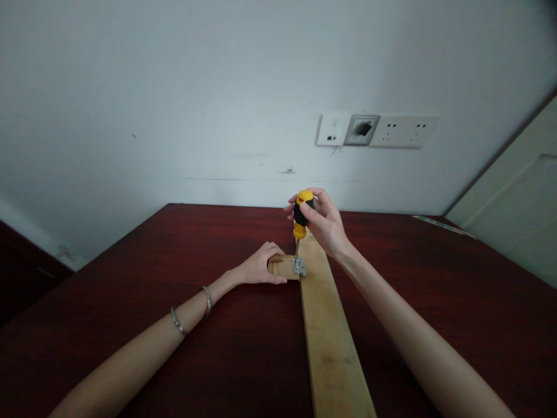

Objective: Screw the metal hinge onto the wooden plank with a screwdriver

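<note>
My right hand (325, 223) grips a yellow and black screwdriver (303, 212), held upright with its shaft pointing down. The tip meets a small silver metal hinge (300, 267); whether it sits in a screw is too small to tell. One leaf of the hinge lies on a short wooden block (282, 267), the other on a long wooden plank (331, 325). Around the block's left end, my left hand (263, 266) is closed, thumb on the near side and fingers on the far side. The block butts against the plank's left edge.
Everything lies on a dark red wooden table (195, 360), its far edge against a white wall (217, 87). Wall sockets (402, 132) with a black plug (364, 129) are above the table. A pale door (517, 191) stands at the right.
</note>
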`<move>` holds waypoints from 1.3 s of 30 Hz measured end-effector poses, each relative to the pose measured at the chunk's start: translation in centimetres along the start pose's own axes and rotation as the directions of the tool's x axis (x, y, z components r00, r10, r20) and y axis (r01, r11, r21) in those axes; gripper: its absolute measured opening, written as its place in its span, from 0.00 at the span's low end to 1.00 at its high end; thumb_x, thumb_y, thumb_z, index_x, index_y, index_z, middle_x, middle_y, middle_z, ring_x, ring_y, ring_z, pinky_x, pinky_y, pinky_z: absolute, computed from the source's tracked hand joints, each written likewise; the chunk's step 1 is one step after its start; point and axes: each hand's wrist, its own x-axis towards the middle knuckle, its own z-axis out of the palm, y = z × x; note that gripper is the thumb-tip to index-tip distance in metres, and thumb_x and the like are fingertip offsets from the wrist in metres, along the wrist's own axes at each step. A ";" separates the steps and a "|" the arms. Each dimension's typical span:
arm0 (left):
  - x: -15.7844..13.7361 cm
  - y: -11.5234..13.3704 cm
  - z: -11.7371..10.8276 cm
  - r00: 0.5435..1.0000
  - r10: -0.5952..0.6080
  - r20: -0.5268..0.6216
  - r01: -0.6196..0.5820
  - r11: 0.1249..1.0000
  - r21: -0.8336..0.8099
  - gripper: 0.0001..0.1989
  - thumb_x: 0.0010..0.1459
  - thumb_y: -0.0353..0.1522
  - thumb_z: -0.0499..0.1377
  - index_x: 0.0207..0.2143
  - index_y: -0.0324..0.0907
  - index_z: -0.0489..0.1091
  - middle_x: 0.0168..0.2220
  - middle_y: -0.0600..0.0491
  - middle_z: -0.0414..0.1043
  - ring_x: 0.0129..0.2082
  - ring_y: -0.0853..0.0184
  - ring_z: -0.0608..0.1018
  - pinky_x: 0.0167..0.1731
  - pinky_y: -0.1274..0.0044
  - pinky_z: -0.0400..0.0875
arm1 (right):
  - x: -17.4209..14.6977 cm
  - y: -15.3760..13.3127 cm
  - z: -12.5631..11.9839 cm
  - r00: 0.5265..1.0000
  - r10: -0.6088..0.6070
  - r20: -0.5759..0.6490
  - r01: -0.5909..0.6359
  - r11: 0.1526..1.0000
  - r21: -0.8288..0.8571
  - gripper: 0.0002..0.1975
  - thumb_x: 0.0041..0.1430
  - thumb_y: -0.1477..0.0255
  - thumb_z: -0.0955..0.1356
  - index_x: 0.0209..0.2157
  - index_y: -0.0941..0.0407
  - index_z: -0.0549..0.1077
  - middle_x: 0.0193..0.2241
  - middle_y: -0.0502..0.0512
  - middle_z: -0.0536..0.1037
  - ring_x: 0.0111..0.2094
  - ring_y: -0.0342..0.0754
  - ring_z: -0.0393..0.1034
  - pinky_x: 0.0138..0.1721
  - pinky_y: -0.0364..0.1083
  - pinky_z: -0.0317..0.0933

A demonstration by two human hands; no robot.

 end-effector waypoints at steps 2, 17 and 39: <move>0.0 0.0 0.0 1.000 0.004 -0.001 -0.004 1.000 -0.005 0.29 0.44 0.45 0.69 0.44 0.40 0.68 0.41 0.50 0.65 0.44 0.61 0.67 0.47 0.68 0.66 | 0.0 0.0 0.1 1.000 -0.019 0.009 0.019 1.000 -0.018 0.15 0.54 0.64 0.72 0.39 0.50 0.63 0.39 0.49 0.75 0.37 0.43 0.73 0.40 0.47 0.68; 0.0 -0.1 0.0 1.000 0.009 -0.002 -0.009 1.000 0.003 0.28 0.44 0.43 0.69 0.44 0.39 0.68 0.41 0.50 0.65 0.43 0.61 0.67 0.47 0.68 0.66 | 0.1 0.0 0.0 0.999 0.043 -0.002 -0.043 0.998 -0.052 0.15 0.56 0.58 0.69 0.41 0.51 0.70 0.35 0.50 0.71 0.34 0.44 0.68 0.35 0.45 0.66; 0.0 -0.1 0.0 1.000 -0.001 -0.007 0.001 1.000 -0.004 0.29 0.43 0.43 0.69 0.44 0.39 0.68 0.42 0.49 0.65 0.44 0.61 0.68 0.48 0.67 0.67 | 0.1 -0.3 -0.4 0.999 0.041 0.004 -0.041 0.997 -0.071 0.14 0.57 0.61 0.69 0.44 0.50 0.72 0.38 0.51 0.73 0.39 0.46 0.70 0.39 0.47 0.67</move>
